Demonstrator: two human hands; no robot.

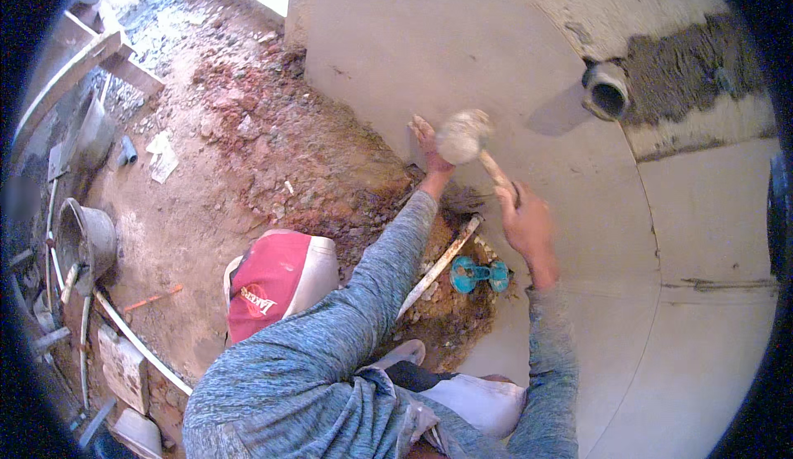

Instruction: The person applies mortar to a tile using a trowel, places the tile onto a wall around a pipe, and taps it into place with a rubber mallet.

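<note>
My right hand (529, 226) is closed around the wooden handle of a mallet (464, 137), whose pale, rounded head is slightly blurred over the grey slab. Just left of that head, my left hand (431, 149) lies with fingers stretched on the edge of the large grey slab (396, 38); the mallet head hides part of it. Below the hands, a teal double-cup suction lifter (479, 276) rests on the soil. A pale, dirt-stained bar (439, 266) slants beside it, partly behind my left sleeve.
A pipe stub (608, 92) rises at the right beside rough mortar (694, 71). Reddish soil and rubble (248, 120) border the slab. At left are a bucket (87, 236), a hose (140, 343) and wooden boards (70, 79). A red and white cap (277, 281) shows beside my left sleeve.
</note>
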